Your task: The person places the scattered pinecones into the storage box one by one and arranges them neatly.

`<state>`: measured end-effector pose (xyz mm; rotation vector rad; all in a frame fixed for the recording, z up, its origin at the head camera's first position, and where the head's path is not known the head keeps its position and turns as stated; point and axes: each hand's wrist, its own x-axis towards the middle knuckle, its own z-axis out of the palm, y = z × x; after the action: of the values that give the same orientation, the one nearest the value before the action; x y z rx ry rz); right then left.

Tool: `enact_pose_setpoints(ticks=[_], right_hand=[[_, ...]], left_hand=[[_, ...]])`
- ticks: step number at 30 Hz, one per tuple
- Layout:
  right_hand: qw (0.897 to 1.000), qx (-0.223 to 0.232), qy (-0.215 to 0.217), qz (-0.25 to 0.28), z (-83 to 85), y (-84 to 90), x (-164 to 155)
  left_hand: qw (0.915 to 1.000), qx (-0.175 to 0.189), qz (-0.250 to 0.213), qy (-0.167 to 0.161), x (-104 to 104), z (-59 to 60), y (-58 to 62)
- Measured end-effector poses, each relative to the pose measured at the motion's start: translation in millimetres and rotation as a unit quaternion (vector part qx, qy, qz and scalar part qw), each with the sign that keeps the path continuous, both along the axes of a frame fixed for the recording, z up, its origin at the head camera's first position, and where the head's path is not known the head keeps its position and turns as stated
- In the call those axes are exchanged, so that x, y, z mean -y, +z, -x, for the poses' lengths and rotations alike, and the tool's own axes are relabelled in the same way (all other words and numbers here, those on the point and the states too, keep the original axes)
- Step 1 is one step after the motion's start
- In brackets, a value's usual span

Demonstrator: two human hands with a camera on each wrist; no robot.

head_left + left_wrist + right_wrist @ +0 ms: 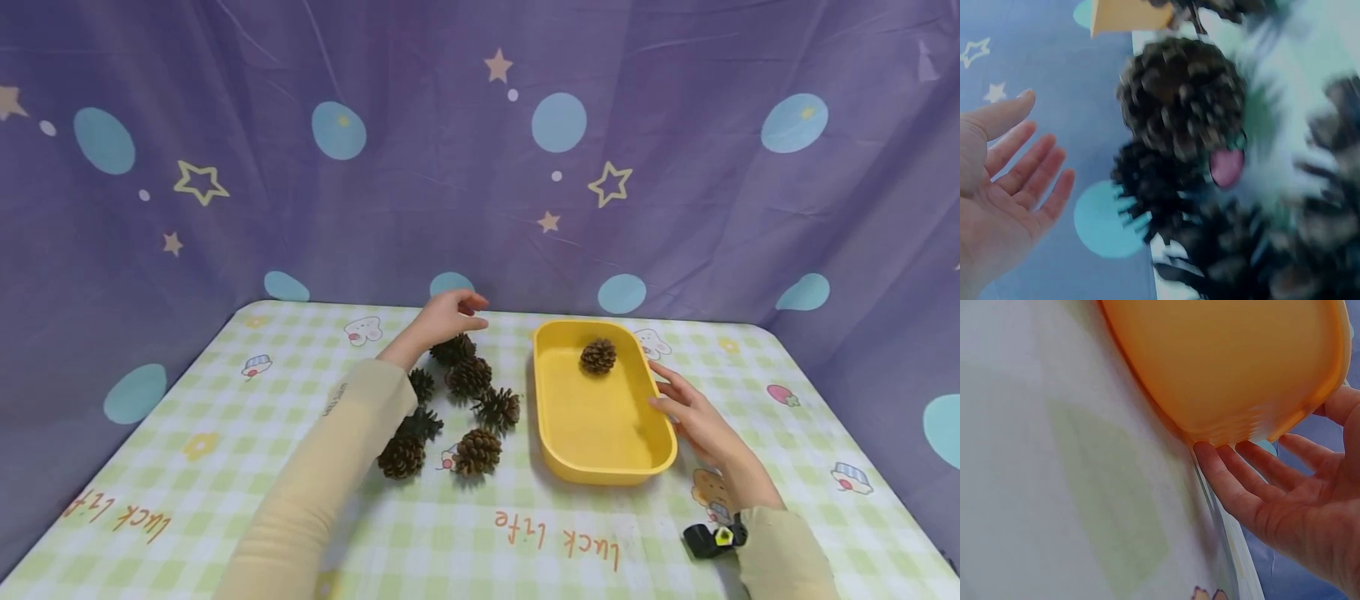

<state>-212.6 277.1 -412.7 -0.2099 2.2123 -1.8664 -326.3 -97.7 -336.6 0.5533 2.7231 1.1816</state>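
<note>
Head view: left hand (445, 316) hovering slack-fingered, holding nothing, over pine cones (468, 377) at centre. Right hand (693, 412), fingers straight, touching yellow tray (600, 417) right of centre.

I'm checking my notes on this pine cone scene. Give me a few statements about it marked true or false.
1. One pine cone lies in the yellow tray. True.
2. The left hand grips a pine cone. False: it is open and empty, above the loose cones on the table.
3. The right hand rests against the tray's outer wall. True.
4. The tray stands left of the loose cones. False: it stands to their right.
5. The tablecloth is plain white. False: it is green-checked with small cartoon prints.
</note>
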Motion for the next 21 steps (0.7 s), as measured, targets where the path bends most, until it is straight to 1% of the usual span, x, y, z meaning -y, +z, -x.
enact_pose_setpoints(ticks=[7,10,15,21], right_hand=[[1.000,-0.002,0.000,-0.002,0.1,0.8,-1],[1.000,-0.004,0.007,0.001,-0.3,0.8,-1],[1.000,-0.007,0.014,-0.001,-1.7,0.6,-1],[1.000,-0.012,0.014,-0.005,-1.9,0.7,-1]], left_hand=[[1.0000,0.001,0.002,0.009,24,2.3,-6.9],[0.9999,0.012,0.003,0.011,33,2.8,-11.8],[0.9992,0.038,-0.009,0.005,47,3.7,-20.4],[0.9987,0.050,-0.011,0.009,58,3.0,-21.7]])
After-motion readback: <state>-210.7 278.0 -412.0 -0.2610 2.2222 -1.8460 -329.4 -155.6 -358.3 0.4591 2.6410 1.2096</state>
